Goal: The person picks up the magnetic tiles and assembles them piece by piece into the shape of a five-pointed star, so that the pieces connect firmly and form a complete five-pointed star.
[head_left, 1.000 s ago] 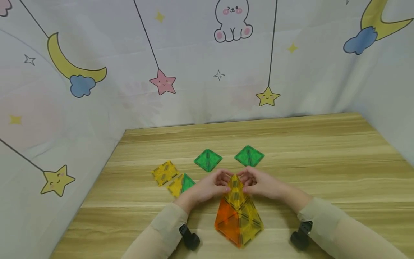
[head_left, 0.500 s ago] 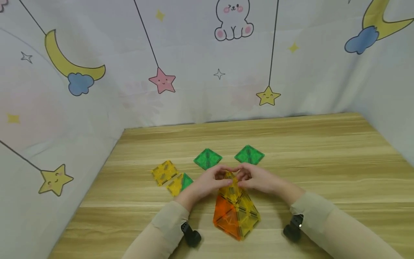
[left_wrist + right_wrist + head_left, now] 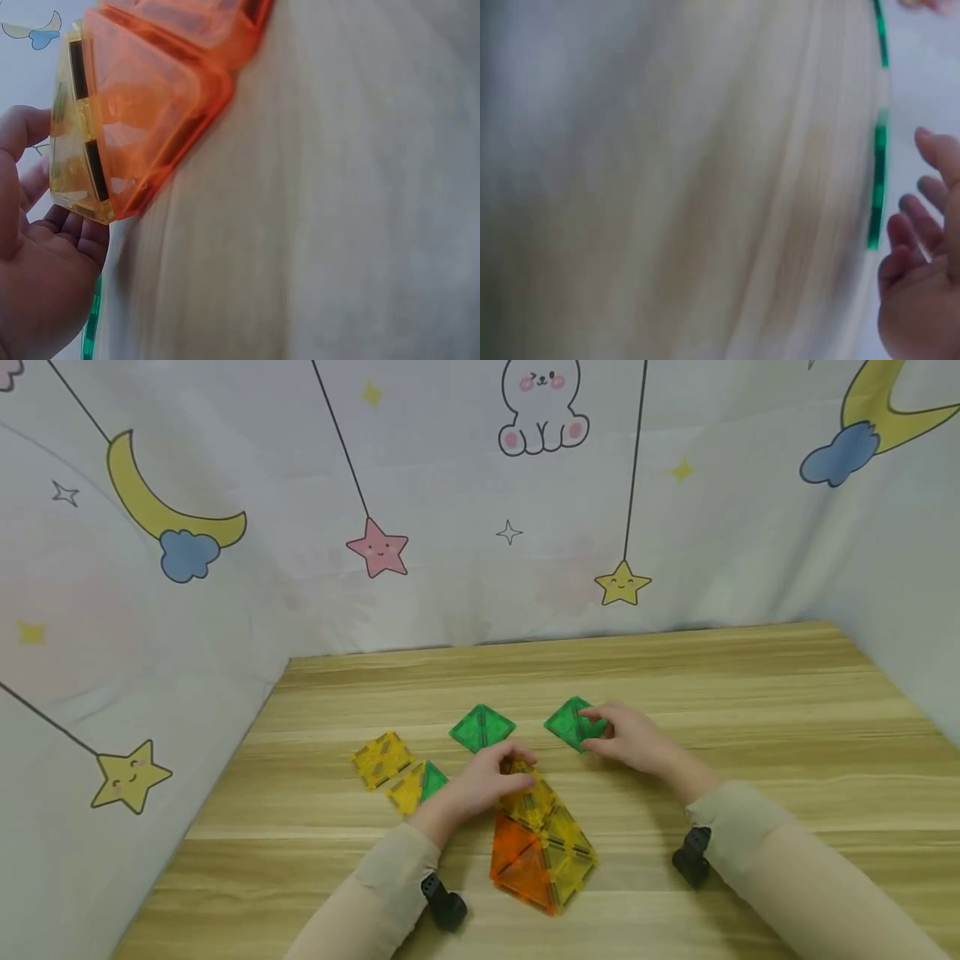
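Observation:
A build of see-through magnetic tiles [image 3: 521, 870], orange on the left and yellow on the right, stands on the table at front centre. My left hand [image 3: 480, 781] holds its far, yellow end, thumb on the near side. In the left wrist view, the fingers of the left hand [image 3: 45, 270] wrap the yellow end beside the orange triangle [image 3: 146, 112]. My right hand [image 3: 636, 742] hovers over the right-hand pair of green triangle tiles [image 3: 562, 725], fingers loosely bent around nothing. The green tile edge [image 3: 878, 184] shows just ahead of those fingers in the right wrist view.
Another green pair [image 3: 480, 727] lies behind my left hand. To the left are a yellow pair [image 3: 382, 761] and a yellow-and-green pair [image 3: 407, 789]. The wooden tabletop [image 3: 787, 718] ends at a patterned cloth backdrop [image 3: 450, 610].
My right hand has left the tile build and moved back and right to the green pair. The build has shifted slightly left, with my left hand still on its far end.

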Available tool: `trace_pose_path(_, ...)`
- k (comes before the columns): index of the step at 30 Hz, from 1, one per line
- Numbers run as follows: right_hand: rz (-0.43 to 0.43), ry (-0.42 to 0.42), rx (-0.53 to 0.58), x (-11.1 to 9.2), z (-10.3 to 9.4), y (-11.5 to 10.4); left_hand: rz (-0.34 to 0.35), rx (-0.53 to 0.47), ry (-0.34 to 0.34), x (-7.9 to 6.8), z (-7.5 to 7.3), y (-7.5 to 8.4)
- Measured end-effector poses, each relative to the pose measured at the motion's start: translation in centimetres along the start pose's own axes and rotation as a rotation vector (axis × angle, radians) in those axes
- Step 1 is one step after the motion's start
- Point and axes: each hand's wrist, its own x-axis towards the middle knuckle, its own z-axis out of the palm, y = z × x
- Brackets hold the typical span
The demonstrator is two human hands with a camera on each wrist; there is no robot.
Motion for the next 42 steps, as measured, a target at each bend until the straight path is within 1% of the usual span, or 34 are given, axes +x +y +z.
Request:
trace_pose_path(5,-0.020,-0.010,-0.141,0.0,-0.7,0.9,-0.002,0.012,0.003,-0.1,-0.3,-0.2)
trace_pose_path(9,-0.026,-0.028,-0.197,-0.1,-0.8,1.0,-0.005,0.025,0.010,-0.2,-0.5,-0.3)
trace_pose_path(12,-0.030,-0.035,-0.211,-0.4,-0.8,1.2,-0.016,0.032,0.017,-0.2,-0.6,-0.3)
trace_pose_path(15,-0.056,-0.034,-0.220,-1.0,-0.9,1.4,-0.029,0.037,0.018,-0.2,-0.8,-0.2)
trace_pose_path(19,-0.093,-0.033,-0.235,-2.2,-1.0,1.4,-0.045,0.045,0.007,-0.4,-1.0,0.0)
trace_pose_path(21,-0.098,-0.036,-0.247,-2.9,-1.1,1.3,-0.051,0.049,0.002,-0.5,-1.1,0.1)
trace_pose_path(24,-0.108,-0.045,-0.252,-3.9,-1.1,1.1,-0.046,0.058,-0.007,-0.7,-1.3,0.0)
trace_pose_path(29,-0.134,-0.048,-0.237,-5.3,-1.1,0.7,-0.031,0.066,-0.049,-1.1,-1.7,-0.1)
trace_pose_path(31,-0.143,-0.050,-0.234,-5.7,-1.1,0.6,-0.037,0.087,-0.072,-1.2,-1.8,0.1)
trace_pose_path(34,-0.137,-0.058,-0.216,-6.2,-1.2,0.6,-0.035,0.141,-0.104,-1.0,-2.1,0.7)
trace_pose_path(37,-0.117,-0.047,-0.166,-6.4,-1.5,0.7,-0.018,0.195,-0.107,-0.4,-2.1,1.9)
trace_pose_path(40,-0.080,-0.034,-0.119,-6.4,-1.9,0.8,-0.010,0.234,-0.101,0.6,-1.8,3.3)
trace_pose_path(42,-0.083,-0.026,-0.121,-6.2,-2.1,1.0,-0.010,0.269,-0.103,1.2,-1.4,4.2)
